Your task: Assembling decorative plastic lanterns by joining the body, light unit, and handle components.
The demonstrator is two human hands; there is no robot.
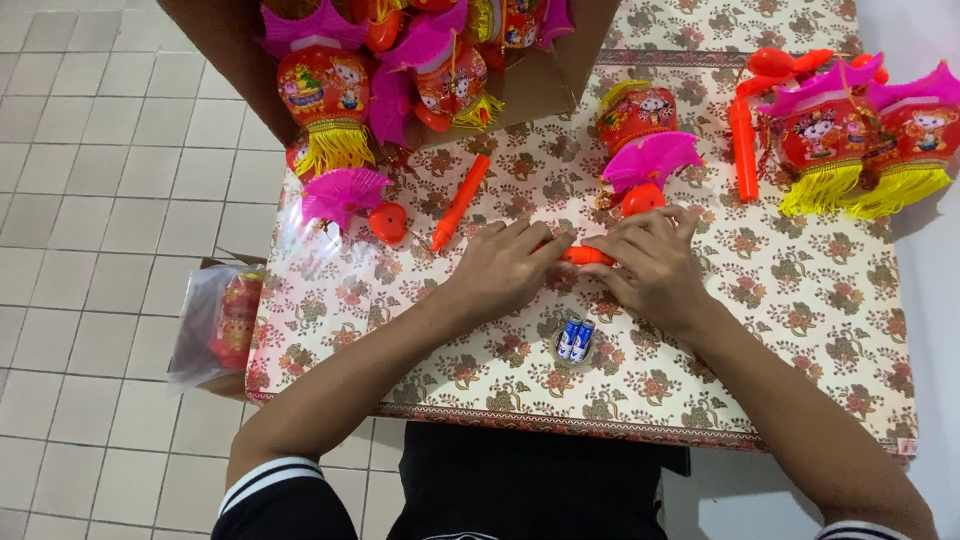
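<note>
Head view: my left hand [505, 268] and right hand [650, 268] meet over the worktop [800, 290], fingers of both clenched on an orange handle [585, 256] between them. Two blue batteries [575, 340] lie just below my fingers; a careless wrist could, I judge, roll them off.

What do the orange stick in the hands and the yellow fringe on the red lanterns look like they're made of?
Orange stick: probably moulded plastic, judging by its smooth, slightly glossy, uniformly coloured surface. Yellow fringe: likely thin cut paper or fibre strands; fine separate strips hang loosely, too small to settle which.
</note>
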